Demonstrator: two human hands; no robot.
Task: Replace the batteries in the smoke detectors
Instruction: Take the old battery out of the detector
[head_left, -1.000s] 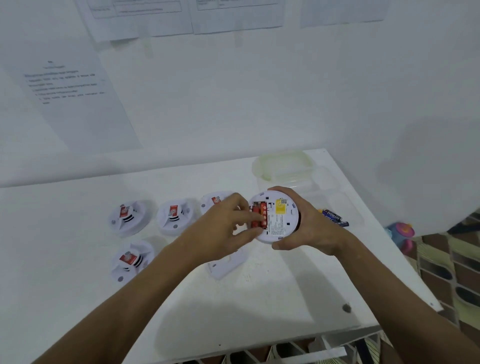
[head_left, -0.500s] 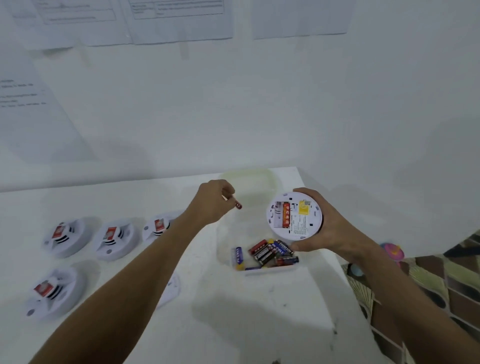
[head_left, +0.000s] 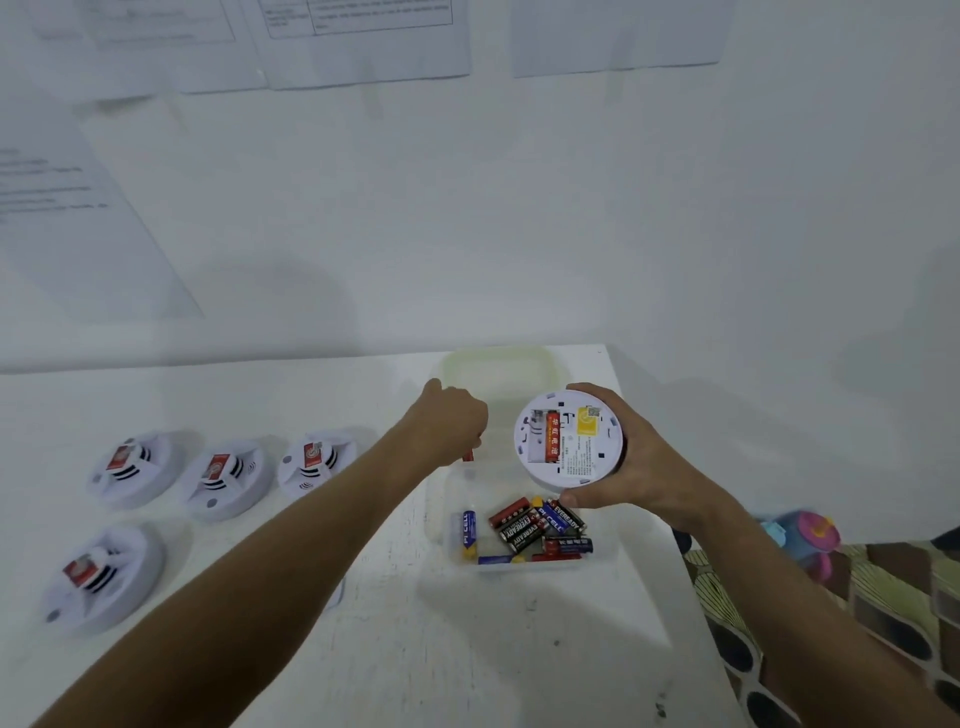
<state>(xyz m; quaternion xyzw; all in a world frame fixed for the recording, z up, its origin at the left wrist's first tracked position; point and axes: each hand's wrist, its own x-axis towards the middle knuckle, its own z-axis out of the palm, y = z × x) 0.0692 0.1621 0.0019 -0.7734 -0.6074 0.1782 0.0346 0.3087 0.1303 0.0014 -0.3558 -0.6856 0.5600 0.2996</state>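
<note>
- Our right hand (head_left: 631, 457) grips the detector (head_left: 569, 440) by its rim, held off the surface (head_left: 395, 639) with its open back tilted toward us, over the far end of the tub (head_left: 519, 566).
- Our left hand (head_left: 451, 422), just left of the detector, curls its fingers round a red battery (head_left: 468, 455); only the tip shows below the fist, pointing down into the tub.
- One red cell (head_left: 552, 436) sits in the detector's bay, its long axis running up and down the face as we hold it; the slot to its left looks empty.
- Risk, as we judge it: if we let go from this height, the battery may bounce off the tub's rim and roll across the surface, since the tub is shallow.
- The pile of cells (head_left: 530, 527) lies below our right hand, near the tub's near wall. Spent and fresh ones could get mixed there, and we might pick a dead cell back up.
- The tilt could let the remaining cell slip out if its spring is weak.
- Four more detectors (head_left: 223, 478) lie well to the left of our left forearm, backs up; a careless sweep of that arm could knock them.
</note>
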